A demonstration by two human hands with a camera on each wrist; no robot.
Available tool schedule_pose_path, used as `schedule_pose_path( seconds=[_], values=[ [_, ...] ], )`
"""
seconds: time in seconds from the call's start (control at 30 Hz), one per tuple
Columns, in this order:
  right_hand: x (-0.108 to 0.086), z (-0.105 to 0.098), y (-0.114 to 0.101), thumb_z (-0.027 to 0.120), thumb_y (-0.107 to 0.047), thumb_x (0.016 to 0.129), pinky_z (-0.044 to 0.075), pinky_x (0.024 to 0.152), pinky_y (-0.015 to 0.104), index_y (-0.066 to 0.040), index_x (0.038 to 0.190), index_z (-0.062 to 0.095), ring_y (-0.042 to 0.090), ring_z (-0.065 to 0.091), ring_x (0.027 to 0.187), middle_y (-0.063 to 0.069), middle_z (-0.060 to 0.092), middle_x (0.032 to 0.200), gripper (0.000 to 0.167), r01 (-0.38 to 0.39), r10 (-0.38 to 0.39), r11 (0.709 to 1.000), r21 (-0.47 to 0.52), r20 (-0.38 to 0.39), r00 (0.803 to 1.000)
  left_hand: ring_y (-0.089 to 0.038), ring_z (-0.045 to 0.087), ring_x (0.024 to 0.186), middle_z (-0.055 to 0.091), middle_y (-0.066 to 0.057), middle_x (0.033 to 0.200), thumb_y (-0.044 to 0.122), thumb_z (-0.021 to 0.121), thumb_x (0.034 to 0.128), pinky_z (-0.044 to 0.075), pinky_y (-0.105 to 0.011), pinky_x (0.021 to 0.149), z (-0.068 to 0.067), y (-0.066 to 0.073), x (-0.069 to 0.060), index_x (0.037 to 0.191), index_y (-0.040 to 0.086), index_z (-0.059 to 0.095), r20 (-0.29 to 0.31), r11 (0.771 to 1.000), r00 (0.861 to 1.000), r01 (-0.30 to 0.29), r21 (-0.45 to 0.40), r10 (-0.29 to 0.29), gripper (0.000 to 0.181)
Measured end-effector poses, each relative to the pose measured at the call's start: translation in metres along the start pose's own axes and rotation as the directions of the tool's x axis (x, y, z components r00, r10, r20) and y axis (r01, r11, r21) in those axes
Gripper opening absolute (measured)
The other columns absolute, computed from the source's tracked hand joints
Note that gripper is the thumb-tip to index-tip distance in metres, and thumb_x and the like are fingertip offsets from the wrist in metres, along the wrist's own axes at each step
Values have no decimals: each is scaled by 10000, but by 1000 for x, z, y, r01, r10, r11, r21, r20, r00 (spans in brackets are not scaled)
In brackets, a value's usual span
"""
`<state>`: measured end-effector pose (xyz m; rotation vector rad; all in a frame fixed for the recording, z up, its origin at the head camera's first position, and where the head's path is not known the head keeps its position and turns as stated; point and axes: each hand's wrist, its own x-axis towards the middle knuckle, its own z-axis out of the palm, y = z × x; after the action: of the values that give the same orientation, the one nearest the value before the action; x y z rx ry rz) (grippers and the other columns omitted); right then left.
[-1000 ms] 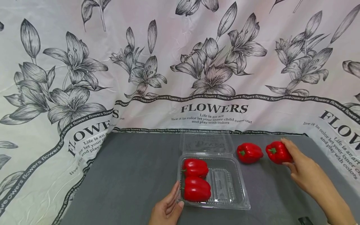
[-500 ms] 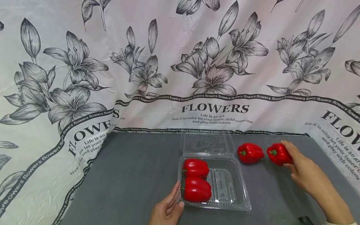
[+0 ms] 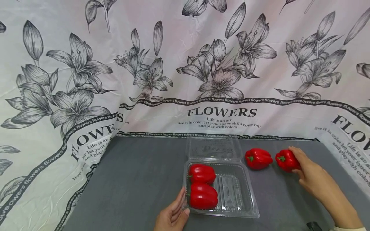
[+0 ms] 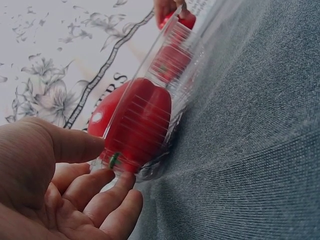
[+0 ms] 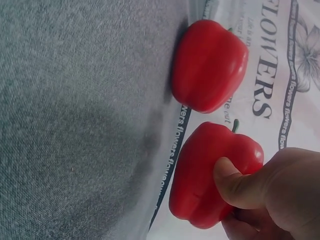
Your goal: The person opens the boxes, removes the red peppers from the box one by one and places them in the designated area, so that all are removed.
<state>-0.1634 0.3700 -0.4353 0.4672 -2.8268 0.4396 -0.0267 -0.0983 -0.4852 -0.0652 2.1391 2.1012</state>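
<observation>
Two red bell peppers [image 3: 202, 173] lie one in front of the other in the left half of a clear plastic container [image 3: 251, 192]. The left hand [image 3: 172, 213] pinches the container's left edge between thumb and fingers; in the left wrist view the thumb is on the rim beside a pepper [image 4: 145, 120]. At the right, the right hand [image 3: 318, 179] grips a red pepper [image 3: 287, 160], its thumb pressed on the skin in the right wrist view [image 5: 212, 175]. Another pepper [image 3: 258, 158] lies between that one and the container.
The container's clear lid [image 3: 214, 148] stands open at its back. A grey cloth [image 3: 130, 183] covers the table, with a flower-printed curtain [image 3: 156, 118] behind and at both sides. A small dark object [image 3: 313, 226] shows at the bottom right edge.
Everything has shifted slightly right and down in the head view, as if the camera moved. Both hands keep their holds, with no clear movement of the peppers or container.
</observation>
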Motion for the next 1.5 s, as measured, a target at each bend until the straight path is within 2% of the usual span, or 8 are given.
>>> schedule_pose_path(
  seconds=[0.13, 0.43, 0.6, 1.03, 1.2, 1.5],
  values=[
    [-1, 1, 2, 786, 73, 855, 519, 690, 729, -6, 1626, 271, 679, 604, 1030, 438, 407, 1509, 931, -8, 8, 1000, 3, 11, 1000, -301, 476, 1442, 486, -156, 1582, 296, 750, 1009, 505, -248, 1045, 1, 0, -1, 1570, 120, 519, -5, 1000, 1000, 2, -15, -2, 632],
    [0, 5, 10, 779, 66, 855, 504, 711, 743, -36, 1634, 282, 691, 598, 1024, 436, 417, 1505, 930, -12, 12, 1000, 13, 16, 1000, -293, 506, 1416, 503, -167, 1566, 288, 756, 1004, 520, -259, 1031, 0, 0, 0, 1559, 123, 536, -18, 1000, 1000, -12, -9, 12, 619],
    [-2, 8, 14, 786, 62, 842, 502, 699, 747, -38, 1612, 312, 700, 596, 1011, 450, 420, 1487, 909, -30, 30, 999, 20, 32, 999, -289, 512, 1412, 508, -163, 1564, 290, 757, 1004, 521, -256, 1032, 0, 0, -1, 1563, 125, 531, -14, 1000, 1000, 1, -15, -1, 626],
    [6, 6, 14, 789, 68, 854, 475, 785, 794, -4, 1616, 293, 729, 551, 1090, 480, 394, 1471, 912, -70, 70, 998, 4, 94, 993, -281, 518, 1415, 516, -142, 1563, 328, 758, 1001, 524, -296, 1047, 0, 2, 0, 1559, 139, 539, -26, 1000, 999, 28, 8, -28, 628],
    [3, 7, 14, 807, 40, 852, 436, 851, 824, 15, 1617, 293, 743, 513, 1133, 488, 398, 1453, 922, -82, 82, 997, 1, 85, 993, -310, 493, 1433, 499, -161, 1570, 300, 752, 1007, 515, -287, 1053, 1, 1, -1, 1561, 117, 531, -18, 1000, 1000, 6, -7, -6, 623],
    [-2, 9, 16, 849, 23, 818, 409, 914, 814, 23, 1652, 229, 716, 482, 1206, 472, 401, 1460, 1039, -70, 70, 998, 4, 48, 996, -324, 463, 1460, 469, -146, 1601, 311, 750, 1010, 508, -291, 1066, 0, 0, 0, 1577, 138, 510, -3, 1000, 1000, 21, -14, -21, 639]
  ],
)
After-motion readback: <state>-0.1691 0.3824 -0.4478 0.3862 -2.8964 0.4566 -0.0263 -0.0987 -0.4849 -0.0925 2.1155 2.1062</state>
